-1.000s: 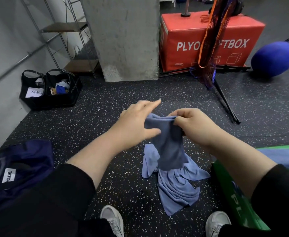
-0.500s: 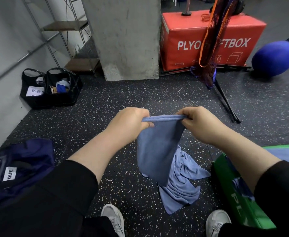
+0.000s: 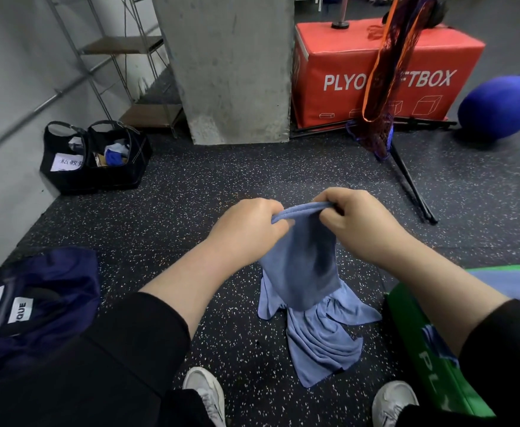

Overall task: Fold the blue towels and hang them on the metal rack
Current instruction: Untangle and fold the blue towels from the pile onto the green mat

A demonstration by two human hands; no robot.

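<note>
A blue towel (image 3: 302,266) hangs in front of me, pinched along its top hem by my left hand (image 3: 248,231) and my right hand (image 3: 357,223), both shut on it and close together. Below it a second blue towel (image 3: 323,334) lies crumpled on the speckled floor between my shoes. Another blue towel (image 3: 511,285) lies flat on the green box (image 3: 419,343) at my right. A metal rack (image 3: 120,57) with wooden shelves stands against the wall at the far left.
A concrete pillar (image 3: 231,66) rises straight ahead. A red plyo box (image 3: 375,75), a dark net on a black stand (image 3: 388,87) and a blue ball (image 3: 499,106) are at the back right. Black bags (image 3: 95,158) sit by the wall; a navy bag (image 3: 30,303) lies at my left.
My left hand closed onto the towel's top edge and both hands drew the hem out between them. Since half a second ago the hands have come slightly closer, the hem now bowing upward.
</note>
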